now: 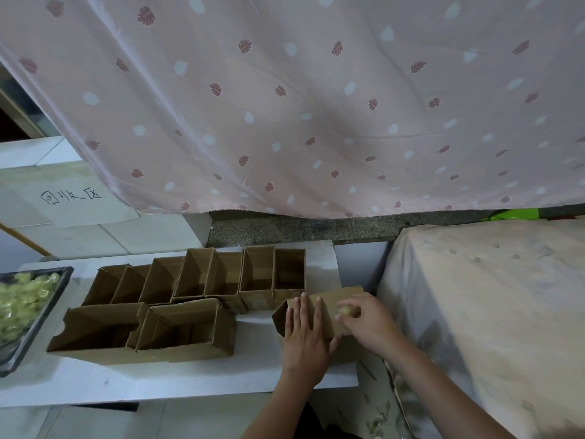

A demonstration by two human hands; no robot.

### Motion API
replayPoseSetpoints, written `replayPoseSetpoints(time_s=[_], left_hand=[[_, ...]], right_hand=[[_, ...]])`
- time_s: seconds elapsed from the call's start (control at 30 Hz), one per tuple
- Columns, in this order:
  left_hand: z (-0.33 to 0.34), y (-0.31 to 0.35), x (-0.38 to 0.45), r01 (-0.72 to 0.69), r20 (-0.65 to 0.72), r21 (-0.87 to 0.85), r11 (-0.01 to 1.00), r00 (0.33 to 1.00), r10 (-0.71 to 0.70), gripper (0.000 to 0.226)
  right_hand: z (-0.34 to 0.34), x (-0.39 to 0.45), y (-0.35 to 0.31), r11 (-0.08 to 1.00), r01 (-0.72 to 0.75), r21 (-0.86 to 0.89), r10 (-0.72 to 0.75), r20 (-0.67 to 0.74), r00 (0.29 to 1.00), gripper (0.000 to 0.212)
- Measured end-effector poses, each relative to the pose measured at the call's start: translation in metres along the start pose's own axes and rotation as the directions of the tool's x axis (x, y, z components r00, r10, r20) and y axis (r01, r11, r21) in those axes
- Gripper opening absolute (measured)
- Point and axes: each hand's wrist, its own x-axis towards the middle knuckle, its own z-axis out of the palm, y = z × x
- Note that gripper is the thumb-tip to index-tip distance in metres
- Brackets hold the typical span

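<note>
Cardboard box (329, 315) stood at the right end of the white bench (158, 381), just beside the row of open boxes (221, 274). The left hand (305, 334) lay flat on it with straight fingers. I think this was to keep the light box from sliding or tipping while it was filled. The right hand (367, 324) hovered over the far side of the box, its fingertips pinching a small yellowish piece (346, 310) — probably a wrapped sweet, though it was too blurred to be sure.

A dark tray (47, 312) at the left edge of the bench held many similar yellow-green pieces (22, 299), so it seemed to be the supply. The other boxes stood with their mouths up, close together, and looked ready to be filled in turn.

Behind the tray lay a white paper sheet (72, 201) with handwritten characters 回收区 — a "recycling area" label. No brand or print could be read on the boxes. A pink curtain (316, 106) with a leaf pattern hung behind.
</note>
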Motion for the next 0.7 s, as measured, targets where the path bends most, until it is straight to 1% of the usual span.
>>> replayPoseSetpoints(time_s=[0.1, 0.17, 0.3, 0.37, 0.4, 0.47, 0.57, 0.6, 0.7], left_hand=[[-0.006, 0.000, 0.003, 0.008, 0.027, 0.012, 1.000, 1.000, -0.009, 0.080], [-0.013, -0.001, 0.004, 0.025, 0.017, 0.004, 1.000, 1.000, -0.025, 0.075], [-0.036, -0.015, 0.004, 0.091, -0.032, -0.005, 0.996, 0.995, -0.091, 0.068], [-0.048, -0.028, 0.000, 0.135, -0.044, -0.014, 0.991, 0.990, -0.136, 0.067], [-0.055, -0.035, -0.003, 0.164, -0.052, -0.022, 0.986, 0.985, -0.165, 0.067], [-0.068, -0.051, -0.010, 0.230, -0.065, -0.041, 0.972, 0.970, -0.232, 0.066], [-0.089, -0.080, -0.022, 0.319, -0.073, -0.077, 0.945, 0.943, -0.324, 0.064], [-0.096, -0.090, -0.027, 0.340, -0.074, -0.067, 0.938, 0.936, -0.345, 0.063], [-0.119, -0.122, -0.042, 0.412, -0.086, -0.021, 0.911, 0.907, -0.412, 0.062]], right_hand=[[-0.003, 0.004, -0.009, 1.000, 0.023, 0.007, -0.023, 0.003, 1.000, 0.052], [-0.004, 0.007, -0.016, 0.999, 0.036, -0.013, -0.036, 0.000, 0.999, 0.054], [-0.003, 0.013, -0.029, 0.994, 0.099, -0.035, -0.100, -0.020, 0.995, 0.046], [0.001, 0.014, -0.040, 0.991, 0.131, -0.020, -0.132, -0.029, 0.991, 0.049], [0.005, 0.015, -0.046, 0.990, 0.142, -0.008, -0.142, -0.039, 0.989, 0.048], [0.013, 0.018, -0.061, 0.987, 0.161, -0.020, -0.162, -0.061, 0.985, 0.029], [0.031, 0.023, -0.088, 0.971, 0.236, -0.027, -0.237, -0.049, 0.970, 0.020], [0.038, 0.025, -0.099, 0.963, 0.268, -0.026, -0.269, -0.040, 0.962, 0.019], [0.062, 0.030, -0.136, 0.935, 0.350, -0.049, -0.351, 0.001, 0.936, 0.034]])
